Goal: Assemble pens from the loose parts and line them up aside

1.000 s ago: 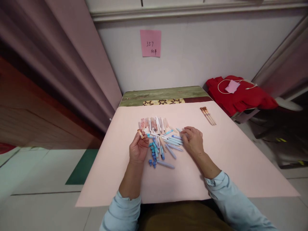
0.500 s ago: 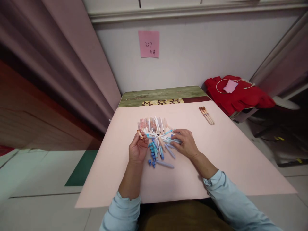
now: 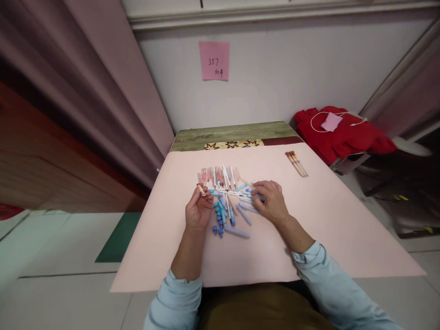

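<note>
My left hand is closed on a short cream-and-orange pen barrel with a brown end, held up at the left side of a pile of pen parts. My right hand rests at the pile's right side, its fingers apart and bent over light-blue pen barrels, touching them. Between the hands lie white ink refills. Small blue pen caps are clustered nearer to me, beside a lavender barrel. A row of clear pinkish pen parts lies behind the pile.
Several brown-topped pens lie together at the back right of the pink-covered table. Beyond the cover shows a green patterned strip. To the right, a red cloth carries a white cable. A pink note hangs on the wall.
My right hand has shifted slightly to the right among the blue barrels, and a lavender barrel now shows more below its fingers. My left hand still holds the cream-and-orange barrel.
</note>
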{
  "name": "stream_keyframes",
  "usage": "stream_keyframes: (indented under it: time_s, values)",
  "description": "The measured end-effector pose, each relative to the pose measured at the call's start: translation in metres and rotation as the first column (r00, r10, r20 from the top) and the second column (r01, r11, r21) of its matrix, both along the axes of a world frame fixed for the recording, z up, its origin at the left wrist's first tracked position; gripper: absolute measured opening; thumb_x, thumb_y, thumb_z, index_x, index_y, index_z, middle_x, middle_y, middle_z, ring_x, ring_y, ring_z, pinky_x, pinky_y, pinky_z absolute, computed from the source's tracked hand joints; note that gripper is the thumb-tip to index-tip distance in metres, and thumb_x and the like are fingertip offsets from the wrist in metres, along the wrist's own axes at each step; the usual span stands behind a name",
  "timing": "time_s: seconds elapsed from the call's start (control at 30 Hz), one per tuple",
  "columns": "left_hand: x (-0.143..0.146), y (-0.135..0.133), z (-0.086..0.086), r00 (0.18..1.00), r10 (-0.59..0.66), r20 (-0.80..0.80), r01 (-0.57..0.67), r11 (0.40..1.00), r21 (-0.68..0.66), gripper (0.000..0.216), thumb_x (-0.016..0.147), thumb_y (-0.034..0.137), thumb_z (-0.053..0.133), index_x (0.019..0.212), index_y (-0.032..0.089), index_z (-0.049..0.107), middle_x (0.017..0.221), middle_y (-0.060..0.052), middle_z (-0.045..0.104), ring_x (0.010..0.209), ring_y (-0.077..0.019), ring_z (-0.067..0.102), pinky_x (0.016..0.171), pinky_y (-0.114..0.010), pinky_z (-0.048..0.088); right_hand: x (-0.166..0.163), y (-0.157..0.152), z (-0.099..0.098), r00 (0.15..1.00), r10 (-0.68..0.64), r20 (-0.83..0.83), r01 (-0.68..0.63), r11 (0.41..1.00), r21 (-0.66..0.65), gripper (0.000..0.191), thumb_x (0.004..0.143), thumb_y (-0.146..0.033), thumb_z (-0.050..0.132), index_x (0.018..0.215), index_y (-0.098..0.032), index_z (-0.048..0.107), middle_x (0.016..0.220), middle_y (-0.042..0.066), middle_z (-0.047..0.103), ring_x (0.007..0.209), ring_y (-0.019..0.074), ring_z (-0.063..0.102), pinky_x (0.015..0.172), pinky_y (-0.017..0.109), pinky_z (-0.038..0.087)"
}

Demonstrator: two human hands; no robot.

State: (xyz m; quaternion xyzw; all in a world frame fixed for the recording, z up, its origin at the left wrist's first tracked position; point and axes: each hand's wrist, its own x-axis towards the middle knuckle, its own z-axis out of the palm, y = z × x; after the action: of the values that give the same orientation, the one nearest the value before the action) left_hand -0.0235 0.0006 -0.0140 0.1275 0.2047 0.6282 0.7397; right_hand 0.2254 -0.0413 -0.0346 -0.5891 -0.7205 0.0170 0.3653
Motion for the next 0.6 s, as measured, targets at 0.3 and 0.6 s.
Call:
stream_keyframes:
  time_s: [0.3,0.6]
  values:
    - [0.0,0.0,0.001,1.0,0.008,0.003,-0.008,1.0,-0.006,0.015,0.089,0.011,0.051,0.098,0.013,0.063,0.082,-0.003,0.06,0.069,-0.0076,0.057,0.064,-0.018,0.05,0.003,0.002,-0.005,0.995,-0.074,-0.071,0.08,0.993,0.082,0.009,0.083,-0.024,0.059,0.083,-0.025,0.068,0.105,0.004,0.067,0.103,0.0213,0.058,0.106,0.044,0.027]
    - [0.0,0.0,0.001,1.0,0.005,0.002,-0.005,1.0,0.001,0.013,0.088,0.012,0.055,0.099,0.014,0.063,0.083,-0.003,0.059,0.069,-0.007,0.057,0.065,-0.018,0.049,0.011,0.014,0.007,0.995,-0.078,0.063,0.076,0.997,0.027,0.014,0.089,-0.023,0.056,0.087,-0.024,0.07,0.117,0.007,0.063,0.112,0.0247,0.053,0.103,0.046,0.028]
